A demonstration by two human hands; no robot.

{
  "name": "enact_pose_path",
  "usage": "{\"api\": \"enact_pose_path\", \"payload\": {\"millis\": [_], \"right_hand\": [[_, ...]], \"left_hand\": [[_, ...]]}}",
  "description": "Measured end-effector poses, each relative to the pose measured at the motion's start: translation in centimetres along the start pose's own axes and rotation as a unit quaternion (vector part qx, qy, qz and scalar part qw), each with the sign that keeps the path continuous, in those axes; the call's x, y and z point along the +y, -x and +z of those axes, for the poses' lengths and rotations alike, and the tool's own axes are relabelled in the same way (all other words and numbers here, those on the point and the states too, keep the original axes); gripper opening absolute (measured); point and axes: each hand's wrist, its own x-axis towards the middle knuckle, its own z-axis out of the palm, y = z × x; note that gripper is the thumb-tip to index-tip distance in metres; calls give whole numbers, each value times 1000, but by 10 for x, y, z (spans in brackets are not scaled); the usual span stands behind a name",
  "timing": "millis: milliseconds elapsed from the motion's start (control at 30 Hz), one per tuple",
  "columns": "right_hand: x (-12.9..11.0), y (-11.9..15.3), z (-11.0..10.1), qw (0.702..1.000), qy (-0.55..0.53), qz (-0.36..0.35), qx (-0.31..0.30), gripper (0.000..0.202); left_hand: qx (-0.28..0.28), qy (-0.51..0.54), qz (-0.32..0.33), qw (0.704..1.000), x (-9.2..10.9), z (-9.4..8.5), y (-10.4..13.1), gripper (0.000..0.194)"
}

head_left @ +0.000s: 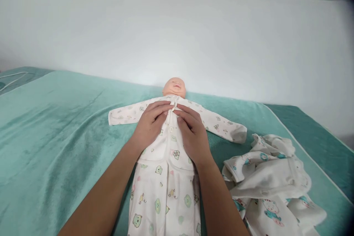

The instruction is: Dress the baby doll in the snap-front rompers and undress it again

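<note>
A baby doll [174, 87] lies on its back, head toward the wall, its sleeves spread out to both sides. It wears a white baby shirt [152, 152] with small animal prints and white printed pants [177, 202]. At the upper chest, my left hand [151, 122] has its thumb and fingers closed on the left edge of the shirt's front opening. Opposite it, my right hand [193, 131] grips the other edge just below the collar. The fingertips of both hands nearly meet there. Whatever fastener lies between them is too small to make out.
A crumpled pile of white printed baby clothes [271, 180] lies right of the doll. Beneath everything is a teal plush blanket [74, 129], with a darker strip at the right. A white wall [177, 37] rises behind. A pale cord [12, 77] shows at far left.
</note>
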Motion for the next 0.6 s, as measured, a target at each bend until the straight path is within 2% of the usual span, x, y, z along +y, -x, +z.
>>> {"api": "enact_pose_path", "payload": {"millis": [100,267,467,600], "right_hand": [[0,1,1,1000,-10,5,-1,22],[-1,2,1,996,-36,76,8,29],[0,1,0,999,26,15,-31,40],[1,1,0,999,35,24,-28,36]], "left_hand": [[0,-7,7,1000,0,0,1,37],[-12,-38,31,999,1,0,2,40],[-15,-64,55,996,2,-1,2,40],[-20,-70,66,995,1,-1,2,41]]}}
